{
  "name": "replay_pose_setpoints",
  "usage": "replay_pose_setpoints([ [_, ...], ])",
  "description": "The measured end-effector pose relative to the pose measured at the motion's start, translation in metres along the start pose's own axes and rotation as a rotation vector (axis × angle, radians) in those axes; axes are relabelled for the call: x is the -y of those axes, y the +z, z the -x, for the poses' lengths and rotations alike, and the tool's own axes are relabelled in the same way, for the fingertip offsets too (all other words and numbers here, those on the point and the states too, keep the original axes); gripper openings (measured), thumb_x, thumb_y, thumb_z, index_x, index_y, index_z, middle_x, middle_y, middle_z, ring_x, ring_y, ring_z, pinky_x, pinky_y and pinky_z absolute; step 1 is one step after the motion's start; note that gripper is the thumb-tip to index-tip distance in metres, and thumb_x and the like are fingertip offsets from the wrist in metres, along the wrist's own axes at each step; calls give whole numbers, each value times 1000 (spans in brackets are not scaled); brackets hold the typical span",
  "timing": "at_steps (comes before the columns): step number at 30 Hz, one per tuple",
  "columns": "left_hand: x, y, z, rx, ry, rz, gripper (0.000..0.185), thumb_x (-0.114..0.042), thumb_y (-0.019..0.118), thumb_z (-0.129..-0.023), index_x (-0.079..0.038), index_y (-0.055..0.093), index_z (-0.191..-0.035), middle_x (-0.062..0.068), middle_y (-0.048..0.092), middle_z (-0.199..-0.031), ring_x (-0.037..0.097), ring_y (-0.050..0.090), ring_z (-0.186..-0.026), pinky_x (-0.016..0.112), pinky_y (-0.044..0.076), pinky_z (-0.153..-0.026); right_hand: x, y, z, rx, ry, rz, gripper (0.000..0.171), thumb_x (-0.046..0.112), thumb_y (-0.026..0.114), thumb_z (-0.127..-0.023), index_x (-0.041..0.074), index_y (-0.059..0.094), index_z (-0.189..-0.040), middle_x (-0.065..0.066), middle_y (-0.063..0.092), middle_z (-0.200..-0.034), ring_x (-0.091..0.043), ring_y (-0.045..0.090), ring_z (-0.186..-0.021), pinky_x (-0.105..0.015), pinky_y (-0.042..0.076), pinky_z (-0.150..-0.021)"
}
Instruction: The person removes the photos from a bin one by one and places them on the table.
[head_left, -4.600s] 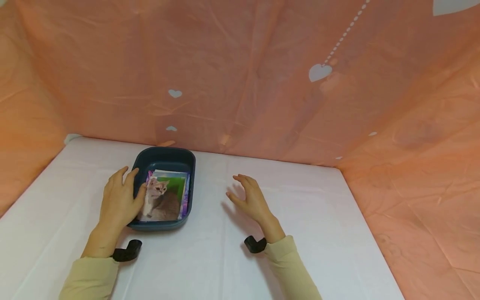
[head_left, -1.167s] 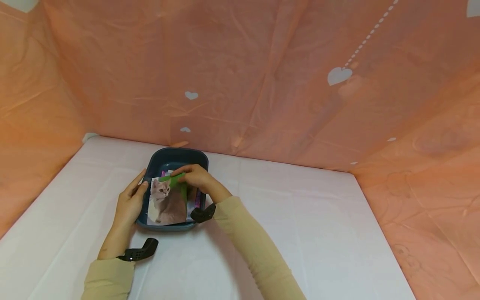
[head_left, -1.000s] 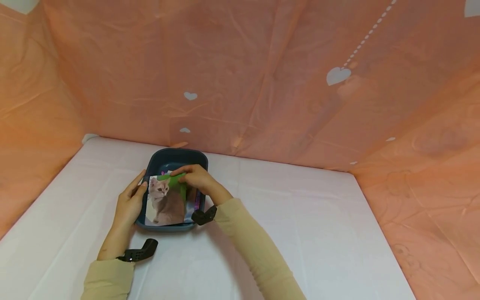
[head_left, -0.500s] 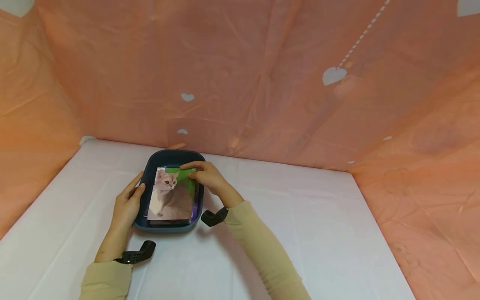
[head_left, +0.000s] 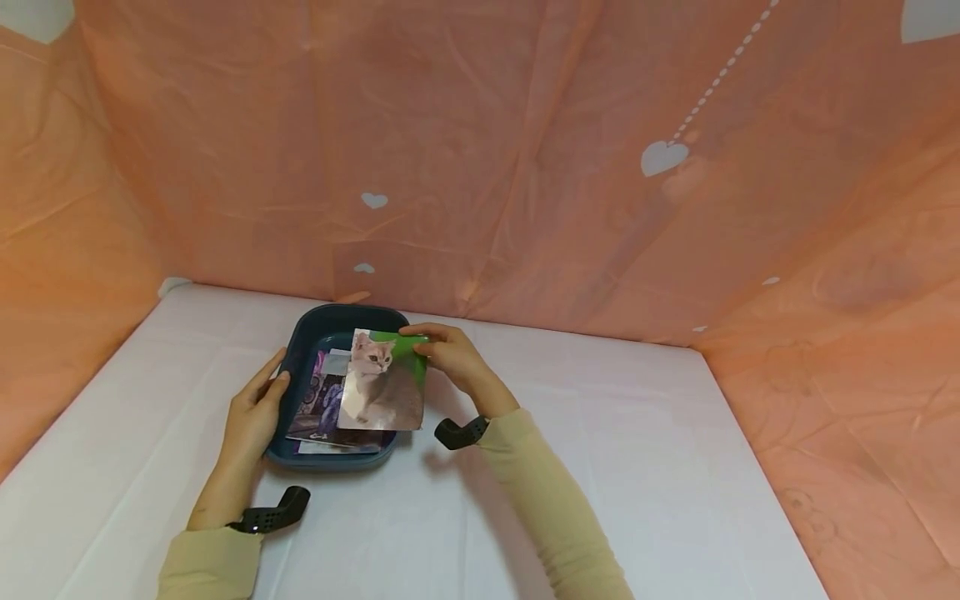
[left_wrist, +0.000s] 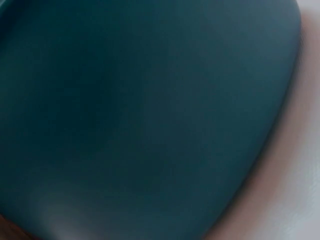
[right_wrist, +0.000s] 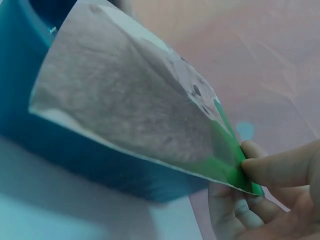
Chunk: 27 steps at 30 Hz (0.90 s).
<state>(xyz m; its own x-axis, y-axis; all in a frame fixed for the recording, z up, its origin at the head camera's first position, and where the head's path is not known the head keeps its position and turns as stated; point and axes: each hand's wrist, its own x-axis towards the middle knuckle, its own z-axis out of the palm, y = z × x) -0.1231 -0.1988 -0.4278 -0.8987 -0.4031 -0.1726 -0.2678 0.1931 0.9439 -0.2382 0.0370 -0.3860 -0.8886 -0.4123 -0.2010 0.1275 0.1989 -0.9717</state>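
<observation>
Nearest are the two sleeves (head_left: pixel 210 565), each with a black wrist camera (head_left: pixel 272 515) just past its cuff, over the white table (head_left: pixel 645 483). Beyond them the left hand (head_left: pixel 250 417) grips the side of a dark tray (head_left: pixel 330 463), thumb at the rim and fingers along the outer wall; how far those fingers reach underneath is hard to say, since the left wrist view shows little but blurred tray. Across from it, the right hand (head_left: pixel 456 358) pinches the cat picture (head_left: pixel 382 390) at its upper corner, thumb on the printed face and fingers behind. That picture is tilted between the hands, over the tray's right part, with its edge out past the rim. Under and left of it, nearer the left hand, purple picture cards (head_left: pixel 313 423) lie in the tray. The cat picture looks light, thin and springy, and its sheen suggests a slick face that could slip or crease; a flat pinch at a corner or edge should suit it best. Farthest, beyond both hands, hangs the orange backdrop (head_left: pixel 480 150) with pale hearts.
</observation>
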Motion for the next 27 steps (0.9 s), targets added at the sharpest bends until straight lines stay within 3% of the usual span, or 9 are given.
replay_pose_setpoints([
  [5, 0, -1, -1, -2, 9, 3, 48, -38, 38, -103, -26, 33, -149, 22, 43, -145, 30, 41, -127, 45, 31, -106, -6, -17, -1, -48, -12, -56, 35, -5, 50, -92, -2, 62, -125, -15, 62, -121, -7, 56, -85, -23, 48, -78],
  [12, 0, -3, -2, 8, 8, 11, 49, -38, 39, -102, -27, 32, -150, 21, 38, -149, 34, 35, -134, 52, 26, -111, -14, -41, -2, -110, -15, -132, 35, -6, 50, -91, -4, 60, -125, -6, 63, -106, -6, 58, -82, -22, 47, -75],
  [22, -1, -3, -2, 9, 23, -2, 49, -38, 39, -102, -25, 33, -150, 22, 38, -149, 34, 35, -134, 51, 26, -111, -35, -71, -7, -218, 46, -179, 35, 1, 52, -94, 2, 59, -128, -8, 55, -131, -9, 55, -92, -25, 44, -82],
  [27, 1, -2, -1, 9, 35, -5, 49, -36, 40, -103, -23, 33, -149, 24, 39, -147, 35, 36, -133, 51, 26, -111, -50, -76, -9, -266, 92, -180, 34, 0, 56, -92, 0, 62, -125, -8, 60, -120, -8, 55, -87, -22, 45, -77],
])
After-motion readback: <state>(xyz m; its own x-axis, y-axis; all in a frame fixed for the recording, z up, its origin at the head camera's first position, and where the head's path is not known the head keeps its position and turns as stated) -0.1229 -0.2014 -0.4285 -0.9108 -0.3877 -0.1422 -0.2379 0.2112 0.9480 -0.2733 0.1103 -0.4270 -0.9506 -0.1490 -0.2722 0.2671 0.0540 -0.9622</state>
